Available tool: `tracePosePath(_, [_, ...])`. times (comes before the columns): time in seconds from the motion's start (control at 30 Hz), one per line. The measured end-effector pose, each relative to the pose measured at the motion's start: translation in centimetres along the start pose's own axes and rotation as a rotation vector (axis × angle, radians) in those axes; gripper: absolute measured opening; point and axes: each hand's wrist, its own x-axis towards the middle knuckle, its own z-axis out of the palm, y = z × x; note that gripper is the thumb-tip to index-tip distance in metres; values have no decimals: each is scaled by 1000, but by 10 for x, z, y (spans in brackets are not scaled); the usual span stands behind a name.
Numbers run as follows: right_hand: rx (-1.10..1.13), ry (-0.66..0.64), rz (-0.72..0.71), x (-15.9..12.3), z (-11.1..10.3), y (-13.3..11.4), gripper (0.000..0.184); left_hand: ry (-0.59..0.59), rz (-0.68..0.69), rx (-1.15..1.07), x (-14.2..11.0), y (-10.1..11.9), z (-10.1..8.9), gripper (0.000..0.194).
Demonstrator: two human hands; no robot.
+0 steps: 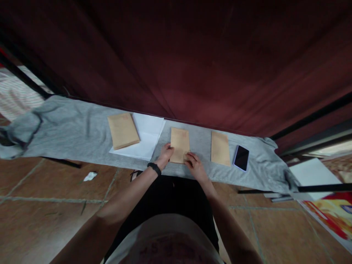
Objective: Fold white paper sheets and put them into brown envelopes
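Kraft env. (180, 141): L hand (165, 154) pinching L edge, R hand (194, 164) at lwr R corner, pinch unclear. Env. stack (123, 131) on paper (150, 130) L; 2nd env. (220, 148), phone (241, 158) R.

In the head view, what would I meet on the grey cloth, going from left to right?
Brown paper stack, middle brown paper, rightmost brown paper, phone. White paper is left out: the stack overlaps it.

A brown envelope (180, 141) lies on grey cloth (200, 146), the left hand (164, 155) touching it at eight o'clock, the right hand (195, 167) at four.
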Motion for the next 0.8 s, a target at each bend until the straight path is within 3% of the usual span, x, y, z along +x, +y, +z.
tracePosePath(0.2, [-47, -50, -50, -4, -2, 0, 39, 45, 72, 249, 1, 2, -7, 40])
tracePosePath(0.3, [-60, -80, -73, -6, -4, 0, 38, 77, 313, 566, -4, 1, -15, 50])
tracePosePath(0.4, [-100, -88, -84, -10, -3, -1, 41, -53, 612, 808, -3, 0, -17, 50])
tracePosePath(0.5, [-138, -100, -83, -14, -2, -1, 44, -259, 760, 867, 12, 4, -6, 50])
tracePosePath(0.67, [-146, -120, -82, -14, -2, -3, 44, -396, 771, 931, 46, 9, 15, 51])
tracePosePath(0.8, [-135, -111, -62, -14, -2, -4, 42, -454, 756, 1001, 52, 0, 16, 50])
